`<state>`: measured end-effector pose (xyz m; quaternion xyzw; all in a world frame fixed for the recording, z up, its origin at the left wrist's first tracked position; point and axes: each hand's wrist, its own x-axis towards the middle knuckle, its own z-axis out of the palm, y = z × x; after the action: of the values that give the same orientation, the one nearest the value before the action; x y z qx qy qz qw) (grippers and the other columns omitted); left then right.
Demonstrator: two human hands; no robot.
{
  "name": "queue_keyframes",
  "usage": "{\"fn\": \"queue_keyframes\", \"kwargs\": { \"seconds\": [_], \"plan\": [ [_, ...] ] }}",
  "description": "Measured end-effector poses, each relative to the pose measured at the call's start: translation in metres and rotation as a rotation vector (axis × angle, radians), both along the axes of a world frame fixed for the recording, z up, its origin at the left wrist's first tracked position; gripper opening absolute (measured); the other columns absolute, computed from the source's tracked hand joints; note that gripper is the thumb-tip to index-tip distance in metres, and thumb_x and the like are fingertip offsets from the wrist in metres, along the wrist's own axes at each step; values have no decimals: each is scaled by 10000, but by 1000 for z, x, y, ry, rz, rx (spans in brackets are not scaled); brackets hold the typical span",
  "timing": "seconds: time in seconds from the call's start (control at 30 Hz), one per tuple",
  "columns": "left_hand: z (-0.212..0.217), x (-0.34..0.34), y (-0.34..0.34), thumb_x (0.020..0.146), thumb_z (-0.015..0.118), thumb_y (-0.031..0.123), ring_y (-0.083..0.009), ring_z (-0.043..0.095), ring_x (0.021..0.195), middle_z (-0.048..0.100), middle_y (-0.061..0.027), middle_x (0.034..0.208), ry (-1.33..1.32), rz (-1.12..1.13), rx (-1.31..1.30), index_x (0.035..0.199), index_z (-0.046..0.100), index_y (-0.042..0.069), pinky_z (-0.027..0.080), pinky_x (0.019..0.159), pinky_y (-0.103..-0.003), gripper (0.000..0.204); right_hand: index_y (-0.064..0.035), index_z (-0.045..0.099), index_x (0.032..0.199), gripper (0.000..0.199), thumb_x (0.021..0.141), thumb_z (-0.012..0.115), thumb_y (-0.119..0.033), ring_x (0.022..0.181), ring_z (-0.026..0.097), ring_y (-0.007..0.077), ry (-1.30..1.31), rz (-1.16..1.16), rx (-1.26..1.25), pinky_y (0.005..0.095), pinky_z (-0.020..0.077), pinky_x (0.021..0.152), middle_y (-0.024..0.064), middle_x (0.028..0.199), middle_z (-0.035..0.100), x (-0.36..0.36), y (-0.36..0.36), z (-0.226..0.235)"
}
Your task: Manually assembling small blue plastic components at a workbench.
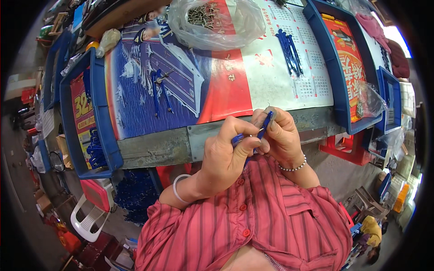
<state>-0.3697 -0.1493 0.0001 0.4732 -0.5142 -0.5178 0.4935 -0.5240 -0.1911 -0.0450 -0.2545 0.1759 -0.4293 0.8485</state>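
Note:
Both my hands meet in front of my chest, just off the table's near edge. My right hand (284, 137) is closed around a slim blue plastic piece (267, 122), gripped between thumb and fingers. Close against it, my left hand (226, 151) is pinched, with a blue part (236, 139) showing between its fingers. A tiny shiny metal bit shows where the fingertips meet; its kind is too small to tell. Beyond the hands, several blue parts with metal pins (158, 88) lie on the table's printed sheet, and a row of long blue parts (289, 52) lies at the far right.
A clear plastic bag (244, 34) of metal screws or rivets (203, 16) stands at the back. Blue trays flank the table, left (108, 135) and right (341, 90). Below are a heap of blue parts (135, 194), a white chair (90, 221) and a red stool (348, 151).

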Motion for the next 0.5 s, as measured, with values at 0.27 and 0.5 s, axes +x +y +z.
{"fn": "queue_keyframes", "kwargs": {
  "seconds": [0.27, 0.5],
  "plan": [
    [1, 1, -3, 894, 605, 121, -123, 579, 579, 605, -84, 730, -289, 37, -166, 924, 527, 9, 450, 524, -247, 139, 14, 590, 923, 160, 934, 550, -140, 576, 548, 73, 252, -75, -148, 197, 447, 521, 71, 845, 612, 1, 2, 5],
    [-16, 15, -9, 885, 616, 142, -196, 610, 575, 602, -101, 726, -360, -44, -86, 925, 536, 21, 466, 542, -291, 150, 23, 592, 845, 183, 917, 572, -145, 457, 463, 22, 750, 21, -221, 160, 355, 414, -1, 642, 556, 0, -10, 34]
  ]
}}
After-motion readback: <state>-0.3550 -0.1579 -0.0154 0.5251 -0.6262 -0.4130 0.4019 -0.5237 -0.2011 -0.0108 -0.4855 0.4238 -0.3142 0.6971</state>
